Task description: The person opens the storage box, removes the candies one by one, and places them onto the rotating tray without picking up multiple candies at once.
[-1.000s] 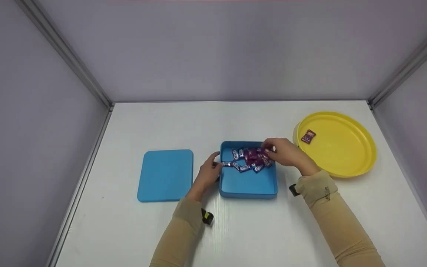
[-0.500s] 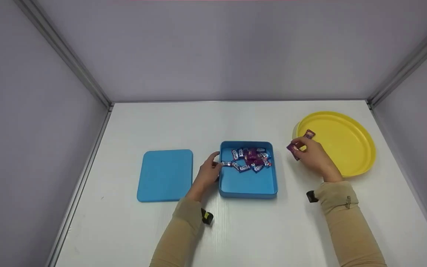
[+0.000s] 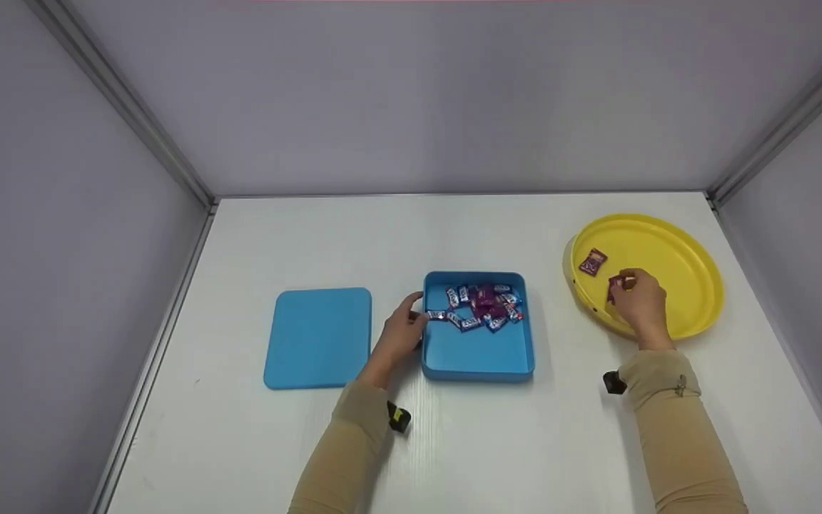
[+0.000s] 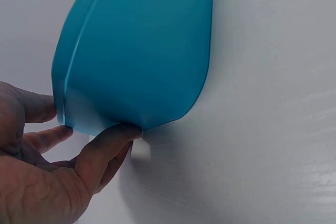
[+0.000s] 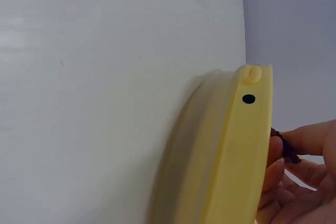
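My left hand (image 3: pixel 400 334) holds the left side of a square blue box (image 3: pixel 477 357). In the left wrist view, its fingers and thumb press against the box wall (image 4: pixel 142 51). Inside the box lie several small wrapped candies, some in blue-and-white wrappers (image 3: pixel 471 324) and some in purple ones (image 3: pixel 484 295). My right hand (image 3: pixel 643 303) pinches a purple wrapped candy (image 3: pixel 615 285) over the left part of a round yellow tray (image 3: pixel 668 314). That candy shows dark between fingers and thumb beyond the tray's side in the right wrist view. Another purple candy (image 3: pixel 593 262) lies in the tray, apart from the hand.
A flat blue square lid (image 3: pixel 320 338) lies on the white table (image 3: pixel 482 442), left of the left hand. Grey walls (image 3: pixel 454 100) enclose the table at the back and sides. The yellow tray has a raised rim.
My right hand has carried a purple candy out of the blue box and rightward to the yellow tray. The left hand has stayed at the box.
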The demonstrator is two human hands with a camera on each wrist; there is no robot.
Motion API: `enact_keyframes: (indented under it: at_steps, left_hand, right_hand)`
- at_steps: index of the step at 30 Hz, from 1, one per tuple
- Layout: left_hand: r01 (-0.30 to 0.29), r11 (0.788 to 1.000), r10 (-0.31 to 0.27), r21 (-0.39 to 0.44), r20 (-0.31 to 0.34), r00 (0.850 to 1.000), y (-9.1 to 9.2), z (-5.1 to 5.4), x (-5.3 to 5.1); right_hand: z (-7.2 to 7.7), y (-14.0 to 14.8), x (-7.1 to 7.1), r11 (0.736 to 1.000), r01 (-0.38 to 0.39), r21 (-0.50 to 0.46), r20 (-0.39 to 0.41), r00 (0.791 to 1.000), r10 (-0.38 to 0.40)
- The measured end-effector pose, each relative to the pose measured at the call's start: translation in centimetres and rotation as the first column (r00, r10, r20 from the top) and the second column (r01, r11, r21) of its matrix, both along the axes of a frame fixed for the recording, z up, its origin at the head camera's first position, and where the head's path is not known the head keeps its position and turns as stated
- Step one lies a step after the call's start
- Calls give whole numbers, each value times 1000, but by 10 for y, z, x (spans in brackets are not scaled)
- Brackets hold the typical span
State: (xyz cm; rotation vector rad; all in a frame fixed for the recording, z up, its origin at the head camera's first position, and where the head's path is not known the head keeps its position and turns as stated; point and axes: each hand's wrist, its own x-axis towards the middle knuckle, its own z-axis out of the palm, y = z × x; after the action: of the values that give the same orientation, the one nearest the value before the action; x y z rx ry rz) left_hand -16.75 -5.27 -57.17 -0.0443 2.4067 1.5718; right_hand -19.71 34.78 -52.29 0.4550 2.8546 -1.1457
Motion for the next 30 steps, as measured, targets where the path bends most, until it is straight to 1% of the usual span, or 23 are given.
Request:
enact_keyframes:
  at_steps: [2,5,9,14,19,22,26,30]
  left_hand:
    - [1,1000,-1,4,0,1000,0,0,0]
    - [7,1000,-7,12,1,1000,-1,-1,0]
    - [15,1000,-15,17,-4,1000,-1,-2,0]
    - [14,1000,-14,5,-11,1000,-1,-4,-1]
    - [15,1000,-15,8,-12,1000,-1,-4,-1]
    - [12,1000,-12,12,-5,1000,-1,-4,-1]
    - [12,1000,-12,17,-6,1000,-1,-3,-1]
    - [14,1000,-14,20,-7,1000,-2,-2,0]
  right_hand:
    - [-2,4,-2,999,38,-7,26,999,-38]
    - [-5,8,-3,999,49,-10,66,997,-48]
    - [-8,9,-5,1000,14,-10,76,997,-14]
    - [-5,1,-4,999,-34,-5,56,998,34]
    - [3,-12,-3,996,-84,30,7,996,83]
    - [9,-23,-2,993,-105,56,-49,993,108]
    - [17,-39,-1,986,-141,91,-126,980,152]
    - [28,-55,-1,980,-174,94,-161,969,187]
